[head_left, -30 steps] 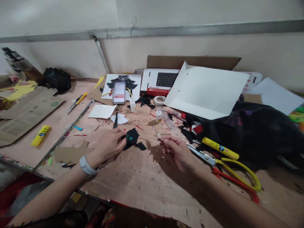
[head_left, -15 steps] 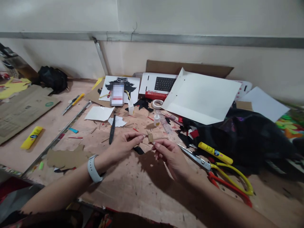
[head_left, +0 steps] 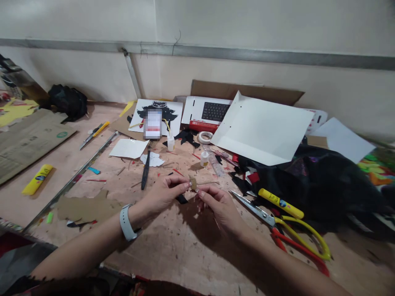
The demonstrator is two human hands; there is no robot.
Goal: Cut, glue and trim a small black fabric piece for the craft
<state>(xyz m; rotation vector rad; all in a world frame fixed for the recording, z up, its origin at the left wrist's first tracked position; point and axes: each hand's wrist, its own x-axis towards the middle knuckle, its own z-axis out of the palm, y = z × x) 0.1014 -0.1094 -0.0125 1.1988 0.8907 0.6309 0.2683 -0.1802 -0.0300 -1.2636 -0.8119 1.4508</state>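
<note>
My left hand (head_left: 163, 194) and my right hand (head_left: 217, 205) meet above the middle of the wooden table (head_left: 173, 242). Both pinch a small glittery strip (head_left: 193, 183) between thumb and fingertips. A black paper cutout (head_left: 181, 199) lies on the table just under my left fingers, mostly hidden by them. A grey watch (head_left: 127, 223) sits on my left wrist.
Yellow-and-red scissors (head_left: 286, 224) and a yellow glue stick (head_left: 280, 203) lie right of my right hand, beside a black bag (head_left: 327, 181). Two small glue bottles (head_left: 204, 158), a tape roll (head_left: 205, 137), a white sheet (head_left: 265, 127), a phone (head_left: 152, 123) and a metal ruler (head_left: 74, 176) lie beyond.
My left hand left the black cutout and rose to join my right hand on the glittery strip. The two hands have drawn closer together.
</note>
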